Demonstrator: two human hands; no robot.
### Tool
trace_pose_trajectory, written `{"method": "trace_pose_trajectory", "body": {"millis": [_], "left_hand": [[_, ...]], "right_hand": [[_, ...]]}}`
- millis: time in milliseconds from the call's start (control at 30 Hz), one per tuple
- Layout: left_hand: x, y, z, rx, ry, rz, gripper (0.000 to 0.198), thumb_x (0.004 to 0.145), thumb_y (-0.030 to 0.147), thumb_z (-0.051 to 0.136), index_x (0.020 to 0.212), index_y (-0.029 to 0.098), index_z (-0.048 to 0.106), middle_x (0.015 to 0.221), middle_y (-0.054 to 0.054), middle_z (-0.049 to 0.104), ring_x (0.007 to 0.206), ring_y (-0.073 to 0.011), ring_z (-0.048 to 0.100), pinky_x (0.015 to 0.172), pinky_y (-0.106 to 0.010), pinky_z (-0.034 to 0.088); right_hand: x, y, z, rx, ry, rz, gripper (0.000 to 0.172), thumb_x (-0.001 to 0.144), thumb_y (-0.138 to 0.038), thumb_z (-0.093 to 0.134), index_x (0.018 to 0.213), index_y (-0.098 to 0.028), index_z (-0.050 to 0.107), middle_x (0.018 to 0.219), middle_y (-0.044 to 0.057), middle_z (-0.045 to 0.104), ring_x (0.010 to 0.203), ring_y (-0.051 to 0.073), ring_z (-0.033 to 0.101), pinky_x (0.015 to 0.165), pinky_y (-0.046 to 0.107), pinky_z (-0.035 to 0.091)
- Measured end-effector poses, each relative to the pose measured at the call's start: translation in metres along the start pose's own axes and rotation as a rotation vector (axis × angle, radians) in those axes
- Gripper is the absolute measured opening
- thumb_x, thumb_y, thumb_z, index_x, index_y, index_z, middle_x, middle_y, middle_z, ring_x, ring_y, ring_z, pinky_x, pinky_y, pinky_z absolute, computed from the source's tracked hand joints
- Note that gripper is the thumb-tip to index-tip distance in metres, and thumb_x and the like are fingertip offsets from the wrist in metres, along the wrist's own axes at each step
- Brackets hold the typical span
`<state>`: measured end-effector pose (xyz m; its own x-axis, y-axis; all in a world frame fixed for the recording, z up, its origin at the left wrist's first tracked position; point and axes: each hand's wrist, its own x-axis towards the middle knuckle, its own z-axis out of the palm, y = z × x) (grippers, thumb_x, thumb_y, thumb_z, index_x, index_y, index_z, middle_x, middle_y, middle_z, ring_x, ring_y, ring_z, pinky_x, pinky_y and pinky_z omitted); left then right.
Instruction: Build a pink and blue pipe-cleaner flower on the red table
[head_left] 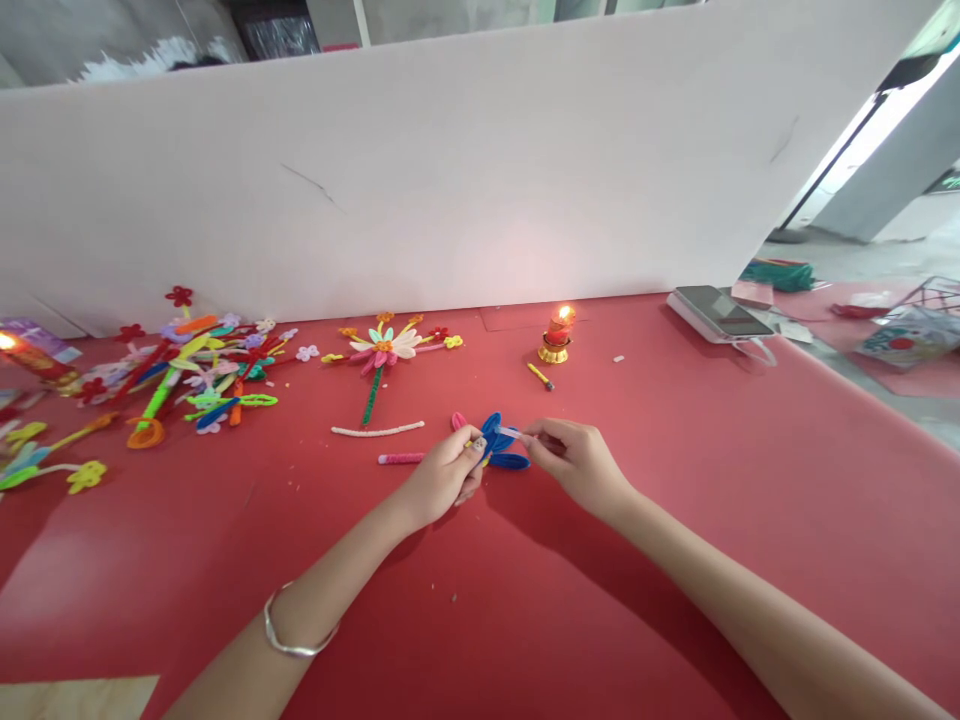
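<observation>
Near the middle of the red table, my left hand [454, 463] is closed around a pipe-cleaner flower [513, 461] with blue petals and a pink petal. A pink stem [401, 459] sticks out to the left of that hand. My right hand [576, 455] pinches a thin pale strip [511, 433], whose far end meets the blue petals; its exact kind is unclear. Fingers hide the flower's centre. A loose white pipe cleaner [378, 430] lies just beyond my left hand. Behind it rests a finished-looking flower [384, 348] with pink and cream petals on a green stem.
A lit red candle in a gold holder [554, 352] stands beyond my hands, with a short yellow stick [540, 376] before it. Pipe-cleaner flowers [202, 370] are heaped left, near another lit candle [34, 358]. A phone [720, 311] lies back right. A white panel [480, 170] closes the back.
</observation>
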<state>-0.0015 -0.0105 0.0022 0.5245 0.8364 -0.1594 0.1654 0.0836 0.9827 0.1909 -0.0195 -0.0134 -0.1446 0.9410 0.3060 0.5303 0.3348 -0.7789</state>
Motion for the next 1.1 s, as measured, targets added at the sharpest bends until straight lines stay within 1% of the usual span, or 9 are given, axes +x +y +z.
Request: {"method": "trace_pose_trajectory", "body": {"millis": [433, 500, 600, 667, 733, 833, 900, 1000, 1100], "left_hand": [[0.000, -0.001, 0.000, -0.001, 0.000, -0.011, 0.030, 0.085, 0.050, 0.040, 0.081, 0.021, 0.035, 0.045, 0.011, 0.032, 0.036, -0.0063, 0.028, 0.037, -0.018, 0.025], [-0.002, 0.001, 0.000, 0.009, -0.012, -0.018, 0.029, 0.086, 0.049, 0.040, 0.081, 0.021, 0.035, 0.045, 0.011, 0.032, 0.036, -0.0062, 0.027, 0.037, -0.018, 0.024], [-0.007, 0.006, 0.003, 0.007, -0.122, -0.041, 0.027, 0.087, 0.047, 0.041, 0.082, 0.021, 0.036, 0.046, 0.011, 0.030, 0.037, -0.0060, 0.024, 0.039, -0.019, 0.022], [-0.010, 0.009, 0.005, -0.009, -0.206, -0.025, 0.025, 0.088, 0.045, 0.040, 0.082, 0.021, 0.037, 0.048, 0.010, 0.031, 0.040, -0.0064, 0.026, 0.042, -0.019, 0.024], [-0.010, 0.011, 0.005, -0.029, -0.202, 0.027, 0.025, 0.088, 0.044, 0.042, 0.081, 0.020, 0.040, 0.053, 0.007, 0.037, 0.046, -0.0067, 0.031, 0.047, -0.020, 0.027], [-0.006, 0.011, 0.001, -0.064, -0.005, 0.097, 0.028, 0.082, 0.045, 0.053, 0.078, 0.018, 0.048, 0.065, 0.003, 0.046, 0.056, -0.0076, 0.037, 0.052, -0.020, 0.029], [-0.002, 0.009, -0.003, -0.111, 0.149, 0.125, 0.030, 0.076, 0.046, 0.061, 0.077, 0.017, 0.054, 0.071, 0.001, 0.048, 0.063, -0.0090, 0.040, 0.056, -0.021, 0.030], [0.003, 0.006, -0.006, -0.180, 0.232, 0.168, 0.031, 0.070, 0.045, 0.067, 0.073, 0.016, 0.059, 0.075, 0.000, 0.048, 0.072, -0.0115, 0.043, 0.065, -0.022, 0.034], [0.003, 0.003, -0.003, -0.174, 0.175, 0.199, 0.026, 0.070, 0.043, 0.068, 0.071, 0.017, 0.064, 0.076, 0.000, 0.046, 0.080, -0.0137, 0.043, 0.077, -0.026, 0.035]], "right_hand": [[-0.005, 0.000, 0.002, -0.304, 0.138, -0.206, 0.015, 0.077, -0.025, 0.048, 0.070, -0.020, 0.061, 0.058, 0.001, 0.054, 0.050, 0.009, 0.042, 0.051, 0.021, 0.032], [-0.005, -0.001, 0.002, -0.343, 0.150, -0.200, 0.015, 0.076, -0.025, 0.048, 0.066, -0.020, 0.059, 0.057, 0.001, 0.054, 0.049, 0.009, 0.041, 0.050, 0.021, 0.029], [-0.002, 0.005, 0.002, -0.337, 0.175, -0.112, 0.016, 0.075, -0.027, 0.049, 0.063, -0.020, 0.056, 0.056, 0.001, 0.052, 0.049, 0.009, 0.040, 0.050, 0.022, 0.027], [0.003, 0.013, 0.002, -0.245, 0.181, 0.001, 0.016, 0.076, -0.032, 0.050, 0.066, -0.020, 0.055, 0.056, -0.001, 0.049, 0.050, 0.009, 0.039, 0.050, 0.023, 0.027], [0.009, 0.021, 0.001, -0.021, 0.169, 0.135, 0.019, 0.080, -0.039, 0.048, 0.074, -0.021, 0.053, 0.056, -0.002, 0.046, 0.049, 0.009, 0.037, 0.050, 0.023, 0.028], [0.016, 0.023, -0.001, 0.488, 0.184, 0.340, 0.024, 0.081, -0.046, 0.047, 0.076, -0.023, 0.042, 0.057, -0.005, 0.045, 0.046, 0.008, 0.035, 0.046, 0.022, 0.027], [0.016, 0.016, -0.002, 0.767, 0.187, 0.469, 0.030, 0.075, -0.045, 0.056, 0.074, -0.023, 0.036, 0.057, -0.008, 0.041, 0.044, 0.006, 0.028, 0.044, 0.021, 0.022], [0.012, -0.002, -0.003, 0.993, 0.049, 0.524, 0.041, 0.064, -0.036, 0.071, 0.069, -0.022, 0.032, 0.054, -0.010, 0.032, 0.045, 0.004, 0.025, 0.044, 0.021, 0.017], [0.004, -0.018, -0.001, 1.098, -0.079, 0.510, 0.046, 0.058, -0.030, 0.076, 0.068, -0.021, 0.032, 0.062, -0.006, 0.044, 0.053, 0.006, 0.036, 0.046, 0.022, 0.020]]}}
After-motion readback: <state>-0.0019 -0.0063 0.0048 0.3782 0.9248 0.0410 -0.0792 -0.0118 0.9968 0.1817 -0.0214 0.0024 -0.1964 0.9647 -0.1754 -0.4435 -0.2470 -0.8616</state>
